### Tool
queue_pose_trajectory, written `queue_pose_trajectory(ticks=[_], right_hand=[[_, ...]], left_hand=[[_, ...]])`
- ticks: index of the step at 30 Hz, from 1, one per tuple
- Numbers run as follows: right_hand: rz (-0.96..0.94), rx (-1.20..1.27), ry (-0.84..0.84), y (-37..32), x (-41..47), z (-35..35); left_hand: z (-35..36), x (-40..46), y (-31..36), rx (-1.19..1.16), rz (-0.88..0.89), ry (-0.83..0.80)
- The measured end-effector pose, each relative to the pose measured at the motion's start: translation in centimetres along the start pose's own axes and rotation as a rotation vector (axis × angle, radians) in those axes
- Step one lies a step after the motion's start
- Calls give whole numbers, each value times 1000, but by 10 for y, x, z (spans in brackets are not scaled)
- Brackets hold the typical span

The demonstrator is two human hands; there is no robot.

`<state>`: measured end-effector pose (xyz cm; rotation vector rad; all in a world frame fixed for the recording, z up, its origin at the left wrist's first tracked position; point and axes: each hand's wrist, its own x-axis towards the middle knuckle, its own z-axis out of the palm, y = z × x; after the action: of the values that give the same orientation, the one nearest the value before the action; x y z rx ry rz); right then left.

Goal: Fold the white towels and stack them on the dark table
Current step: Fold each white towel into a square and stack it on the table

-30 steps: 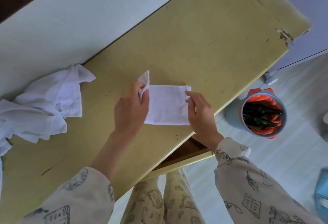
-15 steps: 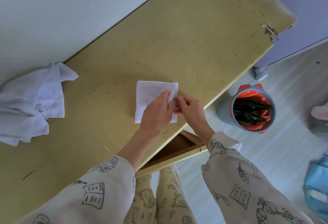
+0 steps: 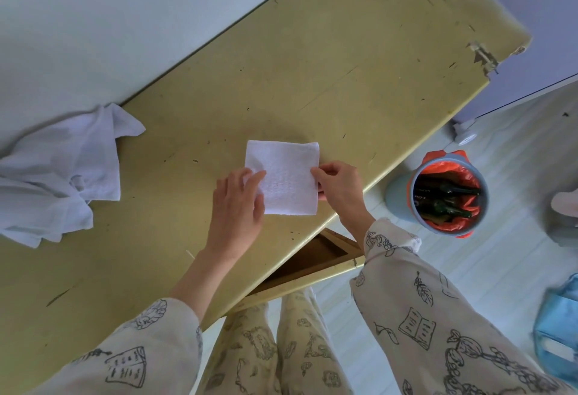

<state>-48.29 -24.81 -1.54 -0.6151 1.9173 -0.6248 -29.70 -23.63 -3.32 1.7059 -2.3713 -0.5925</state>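
White terry cloth, folded into a small square, is seen lying flat on the scuffed yellow tabletop [image 3: 359,60], and this folded towel [image 3: 283,175] is taken as the landmark for everything else. Its lower left corner is covered by the left hand [image 3: 237,203], which is laid flat and open on the cloth with the fingers spread, gripping nothing. Its right edge is pinched between thumb and curled fingers of the right hand [image 3: 339,186], so that part of the edge is hidden; how many layers are held cannot be told. Well to the left of the folded towel a crumpled heap of white towels [image 3: 59,172] is seen, soft and wrinkled, cut off by the picture's left border and draped partly onto a pale surface [image 3: 125,28] beyond the table's far edge. To the right of the folded towel, off the table and down on the floor, a round grey bin [image 3: 403,200] with an orange liner is seen; dark glass bottles [image 3: 444,203] lie inside, their labels too small to read. Below the folded towel, under the table's near edge, a brown wooden drawer [image 3: 309,257] stands partly open, its inside mostly hidden. Both forearms are covered by cream sleeves [image 3: 422,316] printed with line drawings of books and plants. A blue object [image 3: 560,341] at the far right is cut off and cannot be identified.
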Motion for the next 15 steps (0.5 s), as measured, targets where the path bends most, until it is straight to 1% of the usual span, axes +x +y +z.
queue_pose_trajectory(ticks=[2,8,10,13,15], right_hand=[[8,-9,2,-1,-1,0],[14,-33,19,-3,-3,1],[8,-25,19,-2,-6,1],[12,-12,-1,-2,-10,0],[7,-24,-1,-1,-11,1]], left_hand=[[2,-6,-7,-26,28,-6],[4,-13,-7,-181,33,18],[2,-15,-11,-190,80,-10],[-1,-21,-18,-180,135,-97],[0,-22,-23,-121,150,-86]])
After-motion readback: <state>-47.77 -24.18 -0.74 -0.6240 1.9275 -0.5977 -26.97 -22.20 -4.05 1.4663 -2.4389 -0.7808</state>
